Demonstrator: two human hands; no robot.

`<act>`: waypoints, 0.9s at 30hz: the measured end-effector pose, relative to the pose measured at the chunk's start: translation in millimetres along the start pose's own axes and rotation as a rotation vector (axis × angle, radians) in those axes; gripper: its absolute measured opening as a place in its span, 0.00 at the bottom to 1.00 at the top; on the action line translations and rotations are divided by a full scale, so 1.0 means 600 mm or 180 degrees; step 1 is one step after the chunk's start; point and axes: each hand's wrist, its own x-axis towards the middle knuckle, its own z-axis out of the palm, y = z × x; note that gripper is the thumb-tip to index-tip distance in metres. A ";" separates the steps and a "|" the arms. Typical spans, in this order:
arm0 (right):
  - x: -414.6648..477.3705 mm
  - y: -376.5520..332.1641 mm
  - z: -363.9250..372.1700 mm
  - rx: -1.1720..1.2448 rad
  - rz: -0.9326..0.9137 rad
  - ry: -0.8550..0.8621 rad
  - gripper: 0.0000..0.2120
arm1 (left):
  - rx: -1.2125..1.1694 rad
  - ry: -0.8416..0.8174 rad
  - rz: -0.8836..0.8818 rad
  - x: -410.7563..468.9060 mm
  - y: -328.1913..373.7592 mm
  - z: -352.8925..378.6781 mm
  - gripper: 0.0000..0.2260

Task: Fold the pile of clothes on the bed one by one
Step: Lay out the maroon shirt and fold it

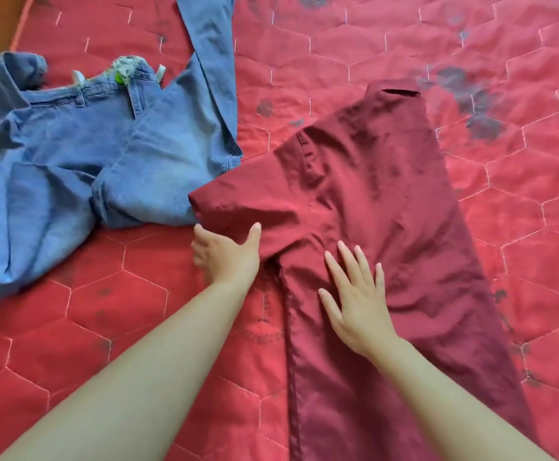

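A dark red shirt (pixel 388 201) lies spread flat on the bed (pixel 105 327), collar at the far end, its short sleeve stretched out to the left and touching a pair of blue jeans (pixel 88 161), which lies crumpled and unfolded, one leg trailing away toward the far side

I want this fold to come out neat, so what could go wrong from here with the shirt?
The sleeve end touches the jeans, so folding it in may drag them along. The shirt is wrinkled beside the right hand, which lies flat on it; those creases may get folded in. The left hand only touches the sleeve edge, so the cloth could slip.
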 end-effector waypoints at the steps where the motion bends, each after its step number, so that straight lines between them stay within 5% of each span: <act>1: -0.006 0.002 -0.002 0.0201 0.0002 0.0144 0.26 | 0.0043 -0.0027 0.0021 0.003 0.003 0.008 0.45; 5: -0.020 0.029 -0.020 0.0085 0.0552 0.0813 0.24 | 0.0041 0.0131 0.0152 0.011 0.017 0.035 0.43; 9: -0.036 0.058 -0.023 -0.0250 0.0932 0.0177 0.29 | 0.0166 0.0147 0.0525 0.000 0.026 0.054 0.33; 13: -0.034 0.059 -0.033 0.0032 0.0847 0.0165 0.28 | -0.0262 0.0124 0.0662 0.000 0.040 0.045 0.29; 17: -0.048 0.070 -0.060 0.0461 0.0745 0.0404 0.26 | -0.0377 0.0125 0.1858 -0.025 0.088 0.023 0.26; 19: -0.063 0.086 -0.079 0.0696 0.0753 0.0665 0.25 | 0.0081 -0.0275 0.3086 -0.065 0.110 0.027 0.24; 21: -0.082 0.105 -0.101 0.0843 0.0893 0.0902 0.24 | 0.0913 -0.1224 0.3907 -0.114 0.111 0.039 0.28; 24: -0.106 0.139 -0.128 0.0937 0.1015 0.1197 0.22 | 0.1711 -0.2343 0.3897 -0.163 0.080 0.061 0.28; 27: -0.108 0.159 -0.143 0.1014 0.0980 0.1187 0.21 | 0.0778 -0.1876 0.3526 -0.180 0.062 0.069 0.21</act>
